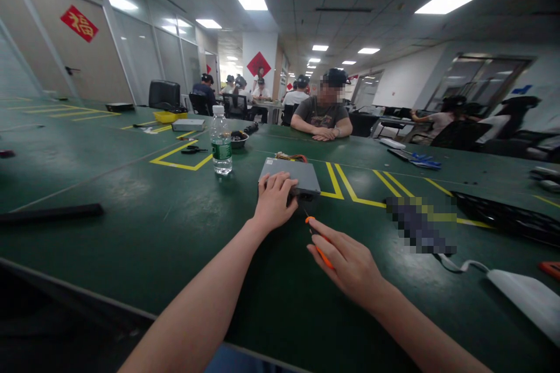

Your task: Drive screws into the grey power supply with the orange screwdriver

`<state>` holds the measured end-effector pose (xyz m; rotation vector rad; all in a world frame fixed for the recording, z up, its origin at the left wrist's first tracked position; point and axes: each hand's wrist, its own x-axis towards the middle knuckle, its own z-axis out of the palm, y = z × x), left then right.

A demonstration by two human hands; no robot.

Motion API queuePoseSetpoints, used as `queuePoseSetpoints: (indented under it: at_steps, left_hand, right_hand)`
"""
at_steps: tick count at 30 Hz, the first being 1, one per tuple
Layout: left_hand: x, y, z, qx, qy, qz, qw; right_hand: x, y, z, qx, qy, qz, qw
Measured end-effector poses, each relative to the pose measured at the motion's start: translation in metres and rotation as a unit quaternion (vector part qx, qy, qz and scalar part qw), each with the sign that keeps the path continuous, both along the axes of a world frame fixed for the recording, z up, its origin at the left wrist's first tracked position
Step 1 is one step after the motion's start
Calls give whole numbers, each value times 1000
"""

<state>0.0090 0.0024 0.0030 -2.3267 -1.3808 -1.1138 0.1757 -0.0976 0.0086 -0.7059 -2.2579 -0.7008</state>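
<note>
A grey metal computer power supply lies on the green table, with a bundle of coloured wires at its far side. My left hand is laid over its left part, fingers on the top face and thumb at the near edge, holding it. In my right hand is a screwdriver with an orange and black handle. Its thin shaft points up and left at the near side of the power supply; whether the tip touches it I cannot tell.
Left of the power supply stands a water bottle, with a metal bowl behind it. A pixelated dark object and a black perforated panel lie to the right. Across the table sits a person. A black bar lies far left.
</note>
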Motion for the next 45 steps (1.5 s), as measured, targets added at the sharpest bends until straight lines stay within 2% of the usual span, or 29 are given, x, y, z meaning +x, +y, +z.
queuePoseSetpoints:
  at_steps: [10, 14, 17, 20, 23, 29, 38, 40, 45]
  left_hand:
    - [-1, 1, -1, 5, 0, -3, 1000]
    - [-1, 2, -1, 1, 1, 0, 1000]
    - [0, 2, -1, 0, 1, 5, 1000]
    - [0, 2, -1, 2, 1, 5, 1000]
    - [0, 2, -1, 5, 2, 5, 1000]
    - [-1, 1, 0, 0, 5, 3, 1000]
    - [0, 0, 1, -8, 7, 6, 1000]
    - [-1, 0, 1, -6, 6, 4, 1000]
    - [-1, 0, 0, 1, 3, 0, 1000]
  right_hand:
    - [0, 1, -1, -18, 26, -11, 999]
    - [4, 5, -3, -66, 99, -2, 993]
    - [7, 6, -3, -111, 188, -13, 976]
    - [8, 6, -2, -123, 256, -34, 958]
    - [8, 5, 0, -126, 276, -43, 952]
    - [7, 5, -2, -144, 272, -24, 951]
    - [10, 7, -4, -123, 227, -19, 966]
    - [9, 7, -4, -101, 192, -20, 976]
    - [-3, -1, -1, 21, 30, -49, 998]
